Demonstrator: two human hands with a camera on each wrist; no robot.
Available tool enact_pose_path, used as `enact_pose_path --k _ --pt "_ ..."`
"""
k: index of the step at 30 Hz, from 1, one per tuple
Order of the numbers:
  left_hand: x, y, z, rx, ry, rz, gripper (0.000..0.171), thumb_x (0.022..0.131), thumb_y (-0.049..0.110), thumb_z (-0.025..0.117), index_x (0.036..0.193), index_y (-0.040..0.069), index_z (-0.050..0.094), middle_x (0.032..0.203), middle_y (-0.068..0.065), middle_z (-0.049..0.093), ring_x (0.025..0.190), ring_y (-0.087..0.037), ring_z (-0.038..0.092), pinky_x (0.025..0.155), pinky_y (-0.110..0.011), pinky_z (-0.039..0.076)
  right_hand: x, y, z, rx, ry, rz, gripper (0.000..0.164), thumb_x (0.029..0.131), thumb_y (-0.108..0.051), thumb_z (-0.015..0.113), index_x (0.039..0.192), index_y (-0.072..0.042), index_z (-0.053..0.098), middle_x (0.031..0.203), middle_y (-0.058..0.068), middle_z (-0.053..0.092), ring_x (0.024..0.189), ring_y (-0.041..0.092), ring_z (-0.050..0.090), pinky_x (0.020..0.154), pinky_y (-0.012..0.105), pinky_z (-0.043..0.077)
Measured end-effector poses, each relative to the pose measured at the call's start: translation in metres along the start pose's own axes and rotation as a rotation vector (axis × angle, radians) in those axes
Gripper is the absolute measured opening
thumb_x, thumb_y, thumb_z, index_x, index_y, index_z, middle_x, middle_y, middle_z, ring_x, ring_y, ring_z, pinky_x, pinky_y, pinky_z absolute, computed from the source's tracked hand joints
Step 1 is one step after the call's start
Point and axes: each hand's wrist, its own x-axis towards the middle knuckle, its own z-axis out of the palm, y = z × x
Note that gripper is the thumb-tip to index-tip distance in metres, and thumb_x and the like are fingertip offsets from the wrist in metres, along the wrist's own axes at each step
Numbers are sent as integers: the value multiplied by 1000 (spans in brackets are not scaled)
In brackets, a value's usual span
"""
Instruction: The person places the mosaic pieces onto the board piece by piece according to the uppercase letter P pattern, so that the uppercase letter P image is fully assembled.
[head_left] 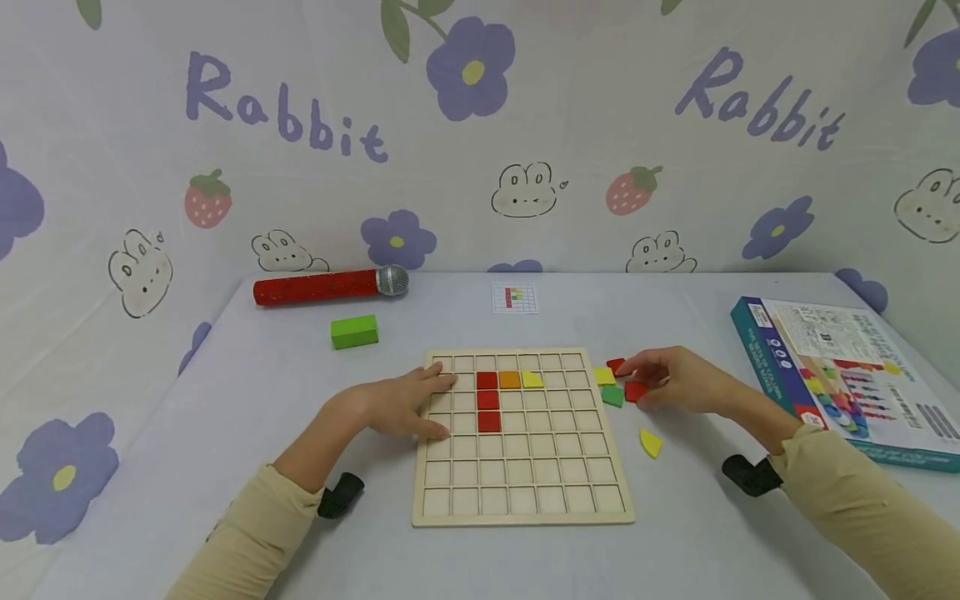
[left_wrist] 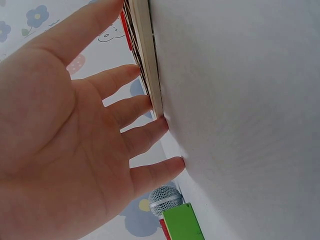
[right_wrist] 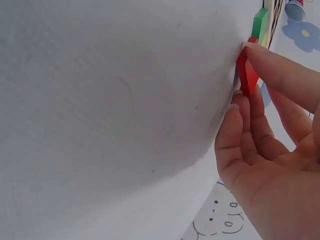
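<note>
A wooden grid board [head_left: 525, 475] lies flat on the table. Red square tiles [head_left: 488, 400] form a short column in it, with an orange tile [head_left: 509, 380] and a yellow tile [head_left: 532, 380] beside the top one. My left hand [head_left: 401, 402] rests on the board's left edge, fingers spread and fairly straight. Off the board's right side, my right hand [head_left: 678, 382] pinches a loose red tile [right_wrist: 248, 75] between thumb and fingers. Close by lie a second red tile [head_left: 615, 365], a green tile [head_left: 612, 395] and a yellow one [head_left: 603, 377]. Nearer sits a yellow rounded piece [head_left: 651, 443].
A small card with a coloured grid pattern [head_left: 515, 298] lies behind the board. At the back left are a red microphone [head_left: 322, 287] and a green block [head_left: 355, 332]. A flat boxed set [head_left: 855, 375] occupies the right side. Patterned cloth hangs behind the table.
</note>
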Motion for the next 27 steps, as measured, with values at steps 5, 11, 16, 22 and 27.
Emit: enact_pose_path --k 5,11,16,22,27 --pt "0 -1 0 -2 3 20 80 90 40 65 153 16 23 158 -10 9 144 -28 6 111 -50 17 -1 -2 -1 -33 3 49 31 82 -5 74 113 -3 68 95 6 60 89 24 50 74 32 47" --pt "0 -1 1 -2 4 16 80 89 40 65 153 17 23 159 -9 8 144 -27 5 111 -49 17 -1 -1 -4 -70 59 138 28 84 -16 74 108 -2 69 93 4 63 85 23 51 69 31 46" --pt "0 -1 1 -12 2 21 79 90 40 65 153 16 23 159 -10 8 144 -28 5 112 -49 16 -3 -1 -8 -39 114 212 28 86 -16 72 109 -1 68 94 7 64 83 23 53 67 30 48" --pt "-1 -1 1 -8 5 21 79 90 40 65 153 16 23 158 -9 8 144 -28 5 112 -49 16 -3 -5 -10 150 92 261 40 89 -18 70 122 3 61 104 13 65 85 22 61 73 29 54" --pt "0 -1 1 -9 6 25 79 90 40 65 153 15 24 158 -10 9 144 -28 6 111 -49 17 -2 -12 -2 249 63 289 43 87 -23 72 121 2 63 110 14 65 86 20 62 74 28 53"
